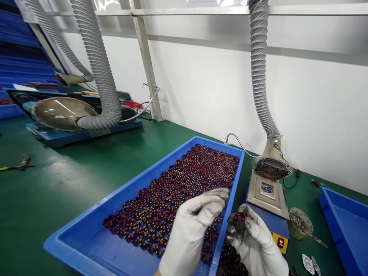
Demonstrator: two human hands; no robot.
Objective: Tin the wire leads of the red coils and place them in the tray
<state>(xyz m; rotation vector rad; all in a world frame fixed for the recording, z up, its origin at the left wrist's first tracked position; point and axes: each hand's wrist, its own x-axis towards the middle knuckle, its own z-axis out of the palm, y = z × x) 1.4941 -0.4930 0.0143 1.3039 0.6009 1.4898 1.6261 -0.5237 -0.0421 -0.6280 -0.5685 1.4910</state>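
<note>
With my right hand (254, 239), in a white glove, I pinch 1 dark ring (240, 221) between the thumb and the fingers; red marks go around its top. This ring is just outside the right wall of the tray (77, 245), which is blue. My left hand (192, 220), also gloved, is above the tray, its fingers bent and near each other; I cannot tell whether something is between their tips. Many similar rings (184, 180) lie close together in the tray. Below my right hand there is a heap (231, 262) of more rings. Beyond this hand stands the machine (280, 207), with a hood (270, 151) over it and a cup (296, 229) beside it. Farther right is a 2nd tray (346, 226).
</note>
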